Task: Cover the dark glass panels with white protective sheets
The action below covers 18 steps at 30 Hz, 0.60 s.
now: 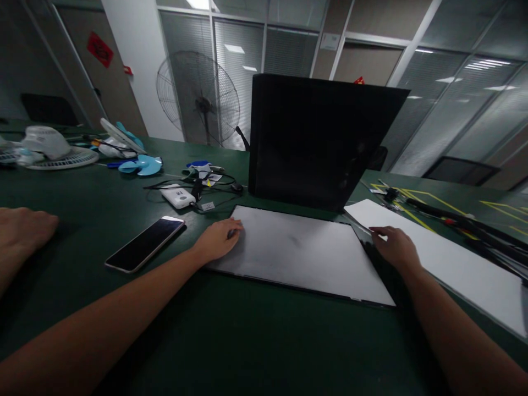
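A flat panel (pixel 297 250) with a pale, greyish-white face and thin dark edges lies on the green table. At its left edge rests my left hand (pixel 218 239), fingers curled, with a small dark thing between them that I cannot make out. Just off the panel's right edge is my right hand (pixel 395 247), thumb and fingers pinched on the end of a thin strip (pixel 358 222) that reaches towards the panel's far right corner. Beneath and beyond that hand lies a long white sheet (pixel 449 258). Behind the panel stands a large black screen-like slab (pixel 317 143), tilted upright.
Left of my forearm lies a smartphone (pixel 146 243), with a white power bank (pixel 178 196) and cables behind it. Another person's hand (pixel 27 228) rests at the far left. Fan parts (pixel 142 165) sit further back. Black cables (pixel 474 225) run along the right.
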Motion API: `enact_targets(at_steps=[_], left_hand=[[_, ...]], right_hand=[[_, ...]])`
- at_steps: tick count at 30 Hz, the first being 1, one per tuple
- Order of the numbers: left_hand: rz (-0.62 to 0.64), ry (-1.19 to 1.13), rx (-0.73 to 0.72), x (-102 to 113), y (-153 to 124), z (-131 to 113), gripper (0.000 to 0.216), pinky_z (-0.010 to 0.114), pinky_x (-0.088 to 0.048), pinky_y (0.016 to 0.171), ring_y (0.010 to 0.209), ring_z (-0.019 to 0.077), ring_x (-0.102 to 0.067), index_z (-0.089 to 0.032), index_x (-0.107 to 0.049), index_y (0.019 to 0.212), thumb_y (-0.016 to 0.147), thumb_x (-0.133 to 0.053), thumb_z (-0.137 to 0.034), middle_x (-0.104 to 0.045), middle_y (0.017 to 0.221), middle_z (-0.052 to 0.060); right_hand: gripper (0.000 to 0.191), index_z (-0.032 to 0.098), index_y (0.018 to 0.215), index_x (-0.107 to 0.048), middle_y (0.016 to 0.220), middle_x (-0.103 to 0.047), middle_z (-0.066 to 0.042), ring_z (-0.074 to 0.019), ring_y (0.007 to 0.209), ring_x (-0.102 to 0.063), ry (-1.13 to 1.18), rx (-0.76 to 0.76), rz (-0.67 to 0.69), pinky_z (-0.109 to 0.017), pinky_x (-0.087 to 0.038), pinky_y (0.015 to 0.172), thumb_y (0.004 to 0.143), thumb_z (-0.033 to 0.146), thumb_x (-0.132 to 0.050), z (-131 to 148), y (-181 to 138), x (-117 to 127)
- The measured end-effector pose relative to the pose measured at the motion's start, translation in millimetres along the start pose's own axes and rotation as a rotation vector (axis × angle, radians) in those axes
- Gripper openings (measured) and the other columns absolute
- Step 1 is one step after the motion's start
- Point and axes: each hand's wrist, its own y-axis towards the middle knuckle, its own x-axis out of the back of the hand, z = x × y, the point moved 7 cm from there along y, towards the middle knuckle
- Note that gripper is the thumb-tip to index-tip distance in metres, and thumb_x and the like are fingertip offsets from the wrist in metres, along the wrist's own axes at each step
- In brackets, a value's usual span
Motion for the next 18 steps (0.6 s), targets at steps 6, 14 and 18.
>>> enact_targets(at_steps=[6, 14, 18], left_hand=[[0.021, 0.027, -0.023, -2, -1, -1, 0.041, 0.042, -0.038, 0.122, 0.142, 0.0241, -0.053, -0.025, -0.071, 0.126, 0.093, -0.048, -0.029, -0.063, 0.146, 0.003], [0.035, 0.036, -0.04, -4, -2, 0, 0.043, 0.041, -0.036, 0.123, 0.143, 0.0245, -0.051, -0.022, -0.069, 0.13, 0.093, -0.048, -0.028, -0.061, 0.148, 0.006], [0.032, 0.036, -0.04, -4, -2, 0, 0.042, 0.042, -0.036, 0.123, 0.143, 0.0243, -0.052, -0.023, -0.07, 0.129, 0.092, -0.049, -0.028, -0.061, 0.148, 0.005]], right_hand=[[0.076, 0.011, 0.144, -0.056, 0.143, -0.051, -0.029, -0.0448, 0.13, -0.051, -0.067, -0.202, 0.025, -0.063, -0.045, 0.1, 0.092, 0.066, -0.049, -43, -4, -5], [0.06, 0.018, 0.129, -0.064, 0.12, -0.066, -0.014, -0.0245, 0.105, -0.064, -0.052, -0.3, 0.121, -0.049, -0.051, 0.094, 0.095, 0.066, -0.048, -53, -8, -5], [0.048, 0.014, 0.113, -0.071, 0.102, -0.067, -0.025, -0.0341, 0.09, -0.066, -0.025, -0.317, 0.035, -0.048, -0.049, 0.077, 0.096, 0.05, -0.044, -49, -13, 7]])
